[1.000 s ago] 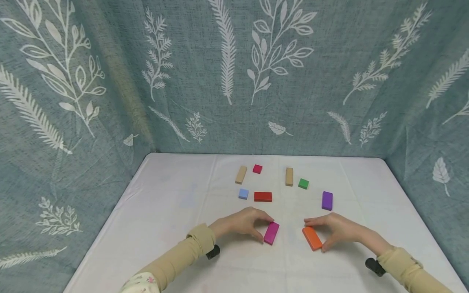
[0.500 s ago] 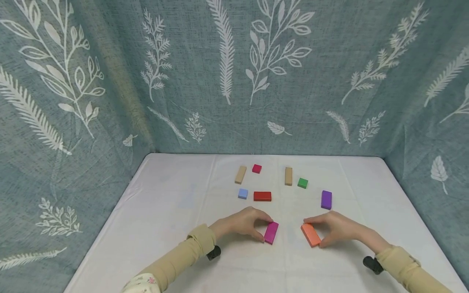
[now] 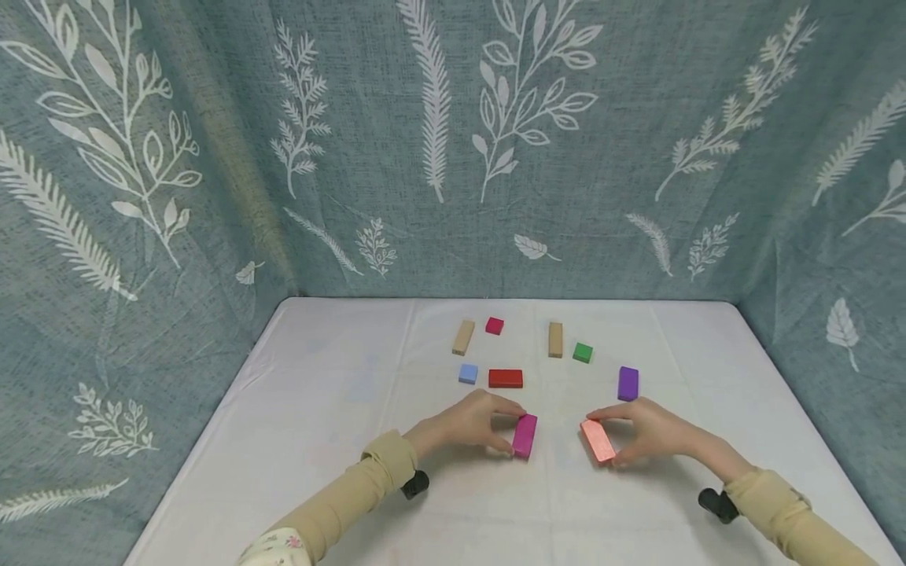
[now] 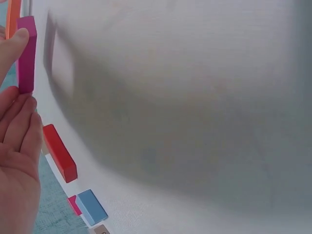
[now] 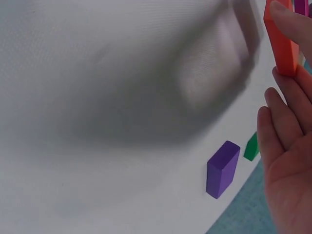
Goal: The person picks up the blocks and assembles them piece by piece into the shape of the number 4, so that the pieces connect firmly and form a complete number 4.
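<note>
My left hand [image 3: 476, 422] pinches a magenta block [image 3: 524, 437] by its two ends, between thumb and fingertips. In the left wrist view the magenta block [image 4: 27, 58] stands off the cloth, its shadow apart from it. An orange block [image 3: 598, 442] is pinched the same way in my right hand [image 3: 651, 431], facing the magenta one across a gap. The right wrist view shows the orange block [image 5: 282, 41] raised too, with thumb and fingertips on it. A purple block [image 3: 628, 384] lies just beyond my right hand. Past my left hand lies a red block [image 3: 506, 379].
Farther back on the white cloth [image 3: 340, 377] lie a blue cube [image 3: 468, 373], a crimson cube [image 3: 495, 325], a green cube [image 3: 583, 352] and two plain wooden blocks, one left [image 3: 463, 337], one right [image 3: 555, 339]. A leaf-patterned curtain [image 3: 396, 157] rises behind the table.
Both hands have moved slightly away from me with their blocks, which have lifted. The orange block has tilted, its top catching more light. The other blocks lie as before.
</note>
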Action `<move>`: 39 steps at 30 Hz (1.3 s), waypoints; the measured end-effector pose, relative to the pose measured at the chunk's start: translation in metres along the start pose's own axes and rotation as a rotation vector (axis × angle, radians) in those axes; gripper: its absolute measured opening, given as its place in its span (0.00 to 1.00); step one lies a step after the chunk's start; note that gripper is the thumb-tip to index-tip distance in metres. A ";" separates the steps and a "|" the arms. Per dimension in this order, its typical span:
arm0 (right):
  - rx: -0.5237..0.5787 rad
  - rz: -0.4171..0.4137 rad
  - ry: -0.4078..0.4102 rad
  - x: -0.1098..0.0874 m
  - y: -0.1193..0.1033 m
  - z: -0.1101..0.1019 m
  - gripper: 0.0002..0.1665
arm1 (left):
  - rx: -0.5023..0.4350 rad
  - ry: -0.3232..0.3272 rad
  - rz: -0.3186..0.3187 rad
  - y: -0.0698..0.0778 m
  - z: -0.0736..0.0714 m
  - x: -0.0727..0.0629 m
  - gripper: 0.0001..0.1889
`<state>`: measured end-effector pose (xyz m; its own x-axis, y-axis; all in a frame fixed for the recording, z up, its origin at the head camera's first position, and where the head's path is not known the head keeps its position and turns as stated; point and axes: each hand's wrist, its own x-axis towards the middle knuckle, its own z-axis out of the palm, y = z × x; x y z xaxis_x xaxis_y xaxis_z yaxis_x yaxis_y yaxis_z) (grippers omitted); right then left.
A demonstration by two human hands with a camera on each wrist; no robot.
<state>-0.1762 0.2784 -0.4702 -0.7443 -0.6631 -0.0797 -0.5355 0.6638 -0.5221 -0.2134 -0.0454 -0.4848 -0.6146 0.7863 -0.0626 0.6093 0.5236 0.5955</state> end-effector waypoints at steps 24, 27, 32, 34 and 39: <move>0.018 0.059 0.068 -0.001 0.004 -0.012 0.38 | -0.001 0.152 -0.110 0.010 0.000 0.036 0.29; 0.019 0.057 0.072 0.000 0.005 -0.012 0.38 | 0.006 0.155 -0.125 0.010 0.002 0.039 0.29; 0.021 0.061 0.085 0.001 0.005 -0.012 0.38 | 0.018 0.158 -0.140 0.009 0.007 0.043 0.29; 0.022 0.061 0.088 0.002 0.004 -0.012 0.38 | 0.009 0.154 -0.150 0.008 0.009 0.044 0.29; 0.031 0.060 0.090 0.003 0.002 -0.011 0.38 | 0.012 0.148 -0.163 0.005 0.012 0.045 0.29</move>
<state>-0.1838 0.2816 -0.4615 -0.8083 -0.5877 -0.0356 -0.4772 0.6893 -0.5452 -0.2319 -0.0033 -0.4946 -0.7717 0.6348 -0.0381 0.5013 0.6440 0.5779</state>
